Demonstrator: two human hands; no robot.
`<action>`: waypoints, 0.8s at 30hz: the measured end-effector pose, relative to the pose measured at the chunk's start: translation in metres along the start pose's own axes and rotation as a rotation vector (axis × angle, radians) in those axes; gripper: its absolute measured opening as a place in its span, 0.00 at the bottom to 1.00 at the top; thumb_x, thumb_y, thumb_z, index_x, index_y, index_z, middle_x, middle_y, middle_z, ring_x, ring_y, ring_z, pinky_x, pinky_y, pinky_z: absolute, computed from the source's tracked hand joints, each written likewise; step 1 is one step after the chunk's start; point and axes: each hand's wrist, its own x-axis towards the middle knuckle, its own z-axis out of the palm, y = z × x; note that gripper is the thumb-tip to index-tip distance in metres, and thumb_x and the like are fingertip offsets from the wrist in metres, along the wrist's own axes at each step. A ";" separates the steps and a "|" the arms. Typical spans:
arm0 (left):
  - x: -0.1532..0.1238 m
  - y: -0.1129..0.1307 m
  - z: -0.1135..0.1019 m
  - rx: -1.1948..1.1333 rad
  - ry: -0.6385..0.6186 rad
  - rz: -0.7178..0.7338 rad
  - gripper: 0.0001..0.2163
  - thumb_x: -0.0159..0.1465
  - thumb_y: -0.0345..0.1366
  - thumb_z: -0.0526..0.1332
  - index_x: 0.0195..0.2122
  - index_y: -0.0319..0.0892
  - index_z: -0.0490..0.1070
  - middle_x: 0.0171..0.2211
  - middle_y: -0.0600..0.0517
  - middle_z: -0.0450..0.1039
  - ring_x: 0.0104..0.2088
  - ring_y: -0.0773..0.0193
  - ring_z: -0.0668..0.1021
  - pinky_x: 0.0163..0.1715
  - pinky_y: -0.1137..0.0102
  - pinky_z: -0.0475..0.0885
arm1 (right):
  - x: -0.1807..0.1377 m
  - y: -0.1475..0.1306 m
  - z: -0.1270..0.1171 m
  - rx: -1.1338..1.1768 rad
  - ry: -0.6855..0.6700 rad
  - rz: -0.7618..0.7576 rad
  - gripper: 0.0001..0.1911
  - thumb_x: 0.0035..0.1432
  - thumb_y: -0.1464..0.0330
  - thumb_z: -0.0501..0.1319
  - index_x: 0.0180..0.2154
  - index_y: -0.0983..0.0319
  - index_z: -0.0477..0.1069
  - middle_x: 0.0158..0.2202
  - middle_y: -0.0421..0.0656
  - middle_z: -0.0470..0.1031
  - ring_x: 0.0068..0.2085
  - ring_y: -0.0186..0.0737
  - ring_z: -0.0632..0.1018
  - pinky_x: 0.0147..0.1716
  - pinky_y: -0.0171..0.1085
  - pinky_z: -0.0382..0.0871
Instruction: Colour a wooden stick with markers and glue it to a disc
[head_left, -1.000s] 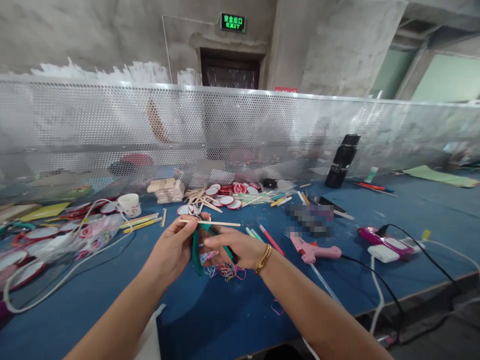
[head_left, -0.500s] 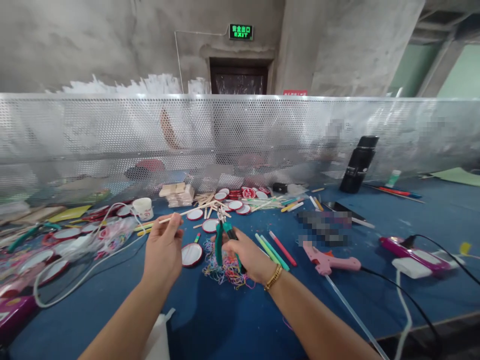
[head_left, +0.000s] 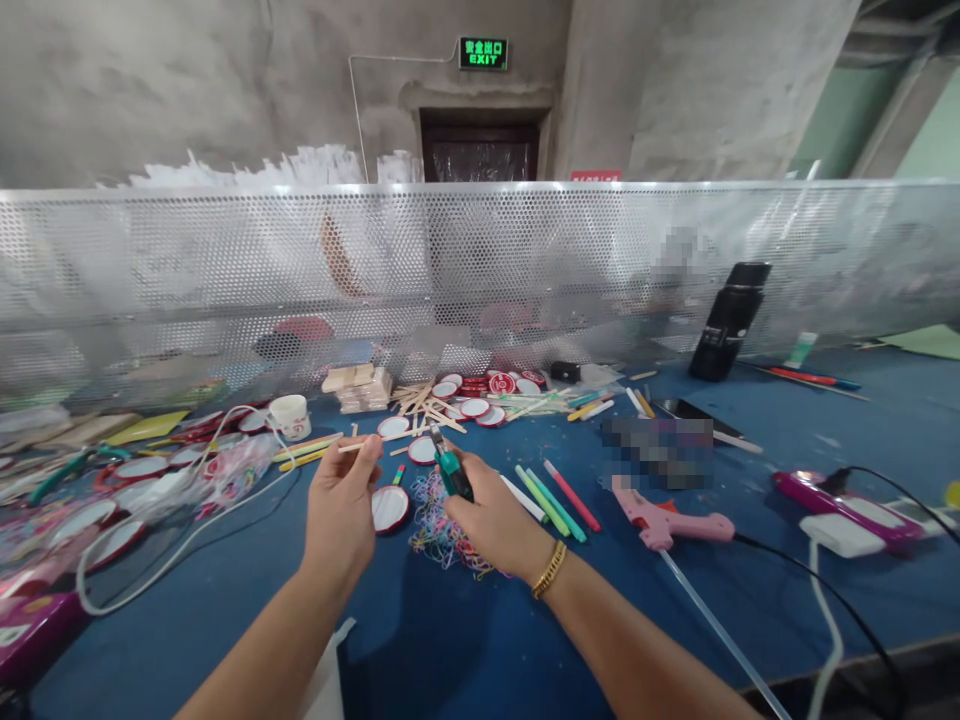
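My left hand (head_left: pixel 341 510) pinches a thin wooden craft stick (head_left: pixel 350 448) between thumb and fingers; a short length sticks out to the left. My right hand (head_left: pixel 495 515) is wrapped round cutting pliers (head_left: pixel 451 474) with green and black handles, which look squeezed together. Their jaws point up and away, apart from the left hand. Below the pliers lies a tangle of coloured string (head_left: pixel 442 530). Between the hands sits a round white disc with a red rim (head_left: pixel 390 509), a small coloured stick at its top.
Loose craft sticks (head_left: pixel 420 402) and more red-rimmed discs (head_left: pixel 474 408) lie ahead, beside a paper cup (head_left: pixel 289 417). Markers (head_left: pixel 572 495), a pink glue gun (head_left: pixel 667 525) with its cord, and a black bottle (head_left: pixel 730 322) stand rightward. A perforated metal screen (head_left: pixel 480 250) closes the back.
The pliers' handles have come together and the jaws have turned. The stick stretched towards the pliers before; now only a short length shows at my left fingertips, and that hand has moved slightly right.
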 end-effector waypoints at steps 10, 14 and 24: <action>-0.001 -0.002 0.001 0.022 -0.012 0.013 0.14 0.49 0.44 0.74 0.29 0.43 0.74 0.26 0.58 0.69 0.27 0.72 0.67 0.27 0.77 0.63 | 0.000 -0.004 -0.001 0.008 0.042 0.025 0.17 0.53 0.75 0.55 0.45 0.62 0.69 0.41 0.45 0.73 0.45 0.44 0.72 0.51 0.45 0.65; -0.001 -0.002 0.001 0.024 -0.008 0.001 0.14 0.49 0.44 0.74 0.29 0.43 0.74 0.25 0.59 0.68 0.26 0.73 0.67 0.26 0.77 0.62 | 0.000 -0.004 -0.001 0.054 0.057 0.027 0.16 0.52 0.74 0.56 0.44 0.61 0.69 0.38 0.42 0.73 0.42 0.42 0.72 0.50 0.43 0.66; -0.001 -0.001 0.001 0.029 -0.004 0.001 0.14 0.49 0.45 0.74 0.29 0.43 0.74 0.24 0.59 0.68 0.24 0.73 0.66 0.24 0.76 0.61 | 0.002 -0.003 -0.001 0.067 0.055 0.064 0.15 0.51 0.74 0.56 0.43 0.61 0.69 0.35 0.42 0.71 0.40 0.42 0.70 0.49 0.44 0.65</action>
